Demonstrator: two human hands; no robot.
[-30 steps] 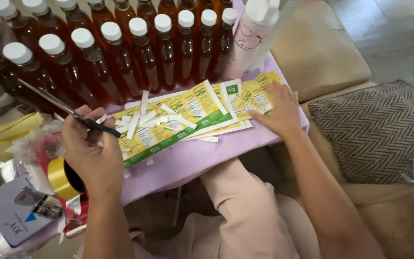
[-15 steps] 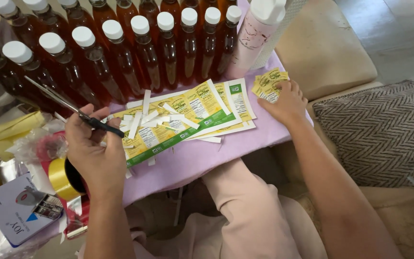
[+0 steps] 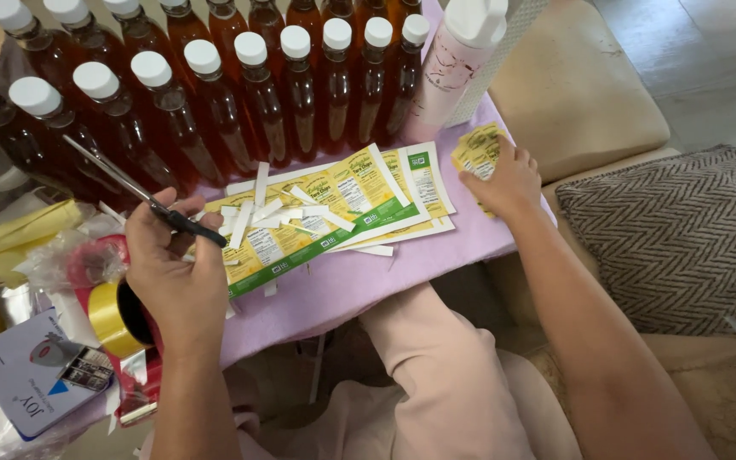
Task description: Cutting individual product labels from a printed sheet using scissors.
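Observation:
My left hand (image 3: 176, 273) grips black-handled scissors (image 3: 134, 191), blades pointing up-left toward the bottles. My right hand (image 3: 500, 179) rests at the right end of the purple-covered board (image 3: 359, 285) and pinches a small stack of cut yellow labels (image 3: 477, 151). Between the hands lie sheets of yellow-and-green labels (image 3: 334, 209), strewn with narrow white paper strips (image 3: 244, 217). Behind them stand several amber bottles with white caps (image 3: 215, 102).
A tall pink-white bottle (image 3: 453, 68) stands at the board's far right. A yellow tape roll (image 3: 112, 319) and red tape, plastic wrap and a white card (image 3: 31, 383) lie at left. A beige cushion (image 3: 572, 94) and a zigzag-patterned mat (image 3: 675, 238) are at right.
My right hand lifted cut labels off the sheets and carried them right, toward the board's edge. My left hand with the scissors stayed almost still.

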